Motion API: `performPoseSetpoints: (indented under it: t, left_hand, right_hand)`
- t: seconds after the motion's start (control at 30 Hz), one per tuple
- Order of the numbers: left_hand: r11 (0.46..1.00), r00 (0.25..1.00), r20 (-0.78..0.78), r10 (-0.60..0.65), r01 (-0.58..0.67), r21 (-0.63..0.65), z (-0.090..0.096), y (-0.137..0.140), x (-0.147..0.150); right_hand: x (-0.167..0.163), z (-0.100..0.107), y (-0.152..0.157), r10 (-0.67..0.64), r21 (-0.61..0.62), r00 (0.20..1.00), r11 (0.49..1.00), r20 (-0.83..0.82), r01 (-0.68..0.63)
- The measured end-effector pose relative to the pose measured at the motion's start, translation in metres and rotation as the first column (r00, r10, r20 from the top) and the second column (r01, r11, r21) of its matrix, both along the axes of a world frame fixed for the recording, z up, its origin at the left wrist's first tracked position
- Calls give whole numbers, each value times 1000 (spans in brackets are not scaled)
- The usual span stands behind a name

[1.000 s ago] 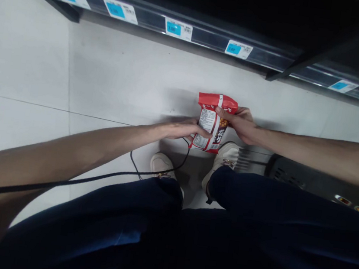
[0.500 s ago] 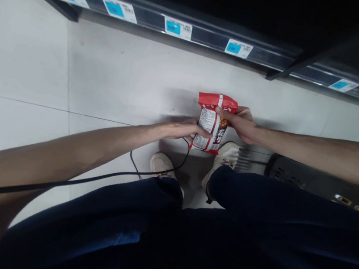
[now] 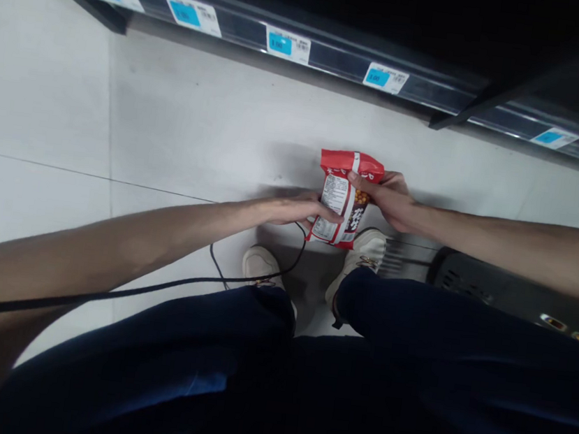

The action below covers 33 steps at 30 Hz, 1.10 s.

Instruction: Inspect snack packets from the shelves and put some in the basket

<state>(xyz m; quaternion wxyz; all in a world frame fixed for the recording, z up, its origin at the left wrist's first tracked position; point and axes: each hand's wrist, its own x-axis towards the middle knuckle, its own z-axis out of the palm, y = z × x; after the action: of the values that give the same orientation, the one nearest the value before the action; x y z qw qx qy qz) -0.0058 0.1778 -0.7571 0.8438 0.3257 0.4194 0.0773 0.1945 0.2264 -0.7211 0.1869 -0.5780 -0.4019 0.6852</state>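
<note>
Between my two hands is a red snack bag [image 3: 339, 189], its printed back with a white text panel turned up toward me. My left hand [image 3: 302, 209] grips the bag's lower left side, thumb lying across the white panel and the other fingers hidden beneath. On the upper right side my right hand [image 3: 393, 200] pinches the bag, thumb on top and fingers behind it. Small round brown snacks are pictured near the right edge. The bag is held above the pale floor, just beyond my shoes.
A dark shelf edge [image 3: 334, 64] with several blue-and-white price tags crosses the top. A black cable [image 3: 165, 285] runs from the left past my left shoe [image 3: 261, 264]. Beside my right leg sits a dark slotted object [image 3: 496, 292]. Pale floor tiles [image 3: 185, 120] lie under the shelf.
</note>
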Motion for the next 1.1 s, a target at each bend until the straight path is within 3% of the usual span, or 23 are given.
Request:
performPoseSetpoints:
  t: [0.4, 0.9, 1.1]
  left_hand:
    - [1000, 1000, -5, -1, 1, 28, 5, 3, 1]
    - [998, 998, -29, 59, -60, -32, -3, -1, 1]
    - [990, 988, -101, 121, -113, 88, -8, 1, 3]
  right_hand:
    - [-2, -4, 0, -63, 160, 994, 986, 85, 48]
    - [11, -28, 4, -136, 233, 974, 968, 181, 92]
    - [19, -36, 4, -149, 210, 948, 973, 280, 91]
